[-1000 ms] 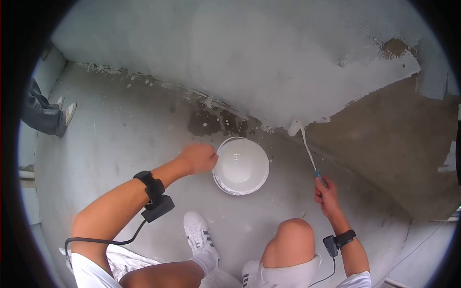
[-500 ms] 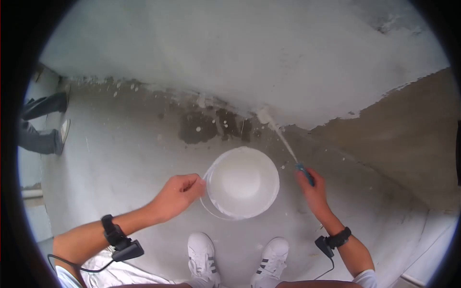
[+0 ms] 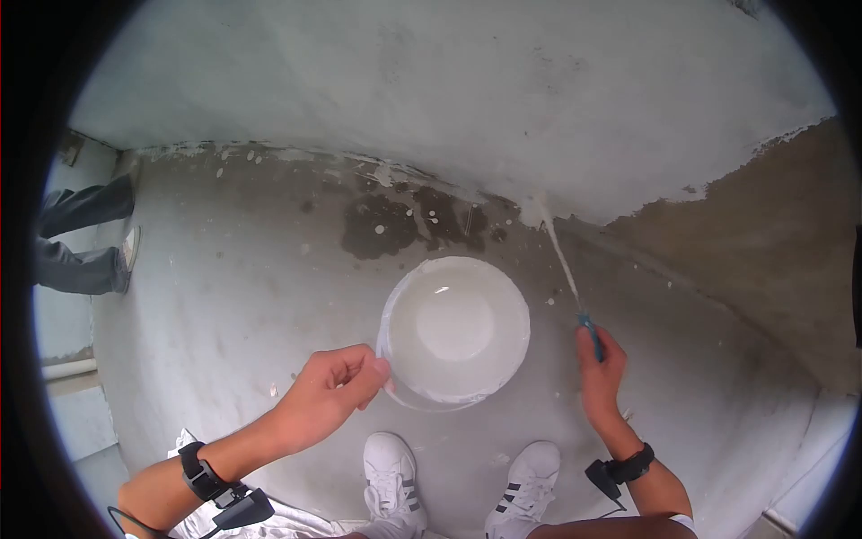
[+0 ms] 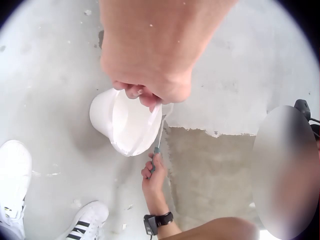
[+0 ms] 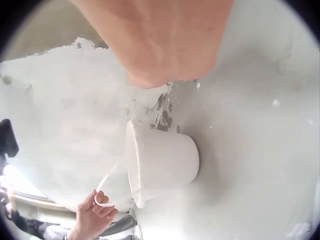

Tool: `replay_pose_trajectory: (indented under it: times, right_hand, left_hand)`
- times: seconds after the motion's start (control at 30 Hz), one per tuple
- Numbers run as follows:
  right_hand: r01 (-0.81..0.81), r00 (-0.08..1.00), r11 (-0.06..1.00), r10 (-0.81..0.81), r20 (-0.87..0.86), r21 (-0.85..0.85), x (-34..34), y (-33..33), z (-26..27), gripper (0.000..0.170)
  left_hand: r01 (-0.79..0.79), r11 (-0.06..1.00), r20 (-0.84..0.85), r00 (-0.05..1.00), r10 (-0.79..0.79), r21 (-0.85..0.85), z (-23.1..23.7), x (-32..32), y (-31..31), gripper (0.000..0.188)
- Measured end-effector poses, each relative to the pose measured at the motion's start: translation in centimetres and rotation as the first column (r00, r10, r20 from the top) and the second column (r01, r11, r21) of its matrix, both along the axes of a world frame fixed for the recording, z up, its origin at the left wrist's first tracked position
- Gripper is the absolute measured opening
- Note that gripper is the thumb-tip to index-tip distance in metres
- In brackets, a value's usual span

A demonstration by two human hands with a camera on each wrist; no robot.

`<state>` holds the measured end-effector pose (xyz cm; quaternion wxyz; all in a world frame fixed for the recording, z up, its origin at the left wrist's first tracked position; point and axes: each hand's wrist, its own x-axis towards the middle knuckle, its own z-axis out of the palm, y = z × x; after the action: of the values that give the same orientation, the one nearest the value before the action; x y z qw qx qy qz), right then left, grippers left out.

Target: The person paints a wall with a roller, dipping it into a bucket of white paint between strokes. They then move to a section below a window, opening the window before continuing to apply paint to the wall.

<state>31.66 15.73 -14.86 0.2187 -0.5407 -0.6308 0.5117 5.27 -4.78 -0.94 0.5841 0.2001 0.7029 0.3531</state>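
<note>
A white bucket (image 3: 455,331) with pale liquid inside is in the middle of the head view. My left hand (image 3: 337,391) pinches its handle at the left of the rim; the right wrist view shows the fingers of that hand (image 5: 95,215) curled round the handle. My right hand (image 3: 602,377) grips the blue-green handle (image 3: 589,334) of a small roller. The roller's whitish head (image 3: 536,212) is at the foot of the wall, its rod coated white. In the left wrist view the bucket (image 4: 102,112) looks tilted.
A pale wall (image 3: 431,90) rises beyond the bucket, with a bare brown area (image 3: 763,198) at right. Dark wet patches (image 3: 377,226) and white spots mark the floor. Another person's legs (image 3: 90,269) are at far left; white shoes (image 3: 391,476) are below the bucket.
The view has shifted, and both shoes now show side by side. The bucket appears larger and lower than at first. The roller remains by the wall's base, in my right hand.
</note>
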Motion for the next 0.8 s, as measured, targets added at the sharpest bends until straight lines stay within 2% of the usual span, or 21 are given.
replay_pose_trajectory:
  times: [0.03, 0.13, 0.23, 0.33, 0.43, 0.53, 0.63, 0.73, 0.8]
  right_hand:
    - [-0.024, 0.999, 0.997, 0.022, 0.024, 0.079, -0.4, 0.1, -0.7, 0.027]
    - [-0.208, 0.965, 0.974, 0.19, 0.179, 0.088, -3.3, -0.5, 2.4, 0.023]
    - [-0.334, 0.909, 0.904, 0.235, 0.343, 0.266, -2.1, 0.6, 4.3, 0.022]
    - [-0.362, 0.919, 0.832, 0.242, 0.312, 0.42, -0.4, 0.8, 4.2, 0.024]
    - [-0.334, 0.929, 0.855, 0.226, 0.294, 0.397, 0.3, 0.6, 3.4, 0.024]
    - [-0.329, 0.926, 0.894, 0.242, 0.291, 0.303, -0.1, 0.5, 3.1, 0.024]
    - [-0.304, 0.943, 0.874, 0.219, 0.252, 0.38, -0.3, 0.5, 2.1, 0.024]
    - [-0.264, 0.928, 0.946, 0.196, 0.317, 0.188, 0.2, 0.6, 3.1, 0.023]
    - [-0.259, 0.934, 0.931, 0.174, 0.311, 0.257, 0.2, 0.5, 3.4, 0.022]
  left_hand:
    - [-0.003, 1.0, 0.011, 1.0, 0.004, -0.019, 0.0, 0.1, 0.0, 0.036]
    - [-0.013, 0.998, 0.035, 0.999, 0.015, -0.067, 0.2, 0.3, -0.2, 0.035]
    - [-0.002, 0.997, 0.026, 1.0, 0.004, -0.081, 0.6, 0.1, 0.0, 0.035]
    - [-0.005, 0.996, 0.031, 0.999, 0.008, -0.091, 0.8, -0.1, 0.3, 0.035]
    - [-0.017, 0.998, 0.036, 0.999, 0.02, -0.068, 0.7, 0.2, 0.8, 0.034]
    - [-0.001, 0.997, 0.037, 0.999, 0.004, -0.074, 0.8, 0.1, 1.3, 0.033]
    - [0.006, 0.998, 0.044, 0.999, -0.003, -0.069, 0.7, 0.1, 1.3, 0.033]
    - [0.005, 0.998, 0.041, 0.999, -0.002, -0.064, 0.8, -0.1, 1.1, 0.034]
    - [-0.001, 0.998, 0.049, 0.999, 0.004, -0.061, 0.7, -0.1, 0.8, 0.034]
